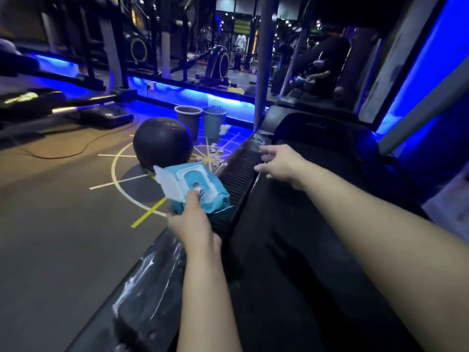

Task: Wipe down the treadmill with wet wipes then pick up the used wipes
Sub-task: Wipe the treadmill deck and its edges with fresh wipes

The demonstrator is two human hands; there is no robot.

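Two hands out: your left hand (195,222) grips the pack (187,181), lid open, beside the treadmill rail (241,171); your right hand (281,165), empty and spread, hovers just beyond, so the pack's opening lies back-left of it.

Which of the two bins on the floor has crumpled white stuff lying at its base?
The blue bin, the right one, nearer the treadmill: a white wad lies against it. The darker bin, left by the ball, shows none.
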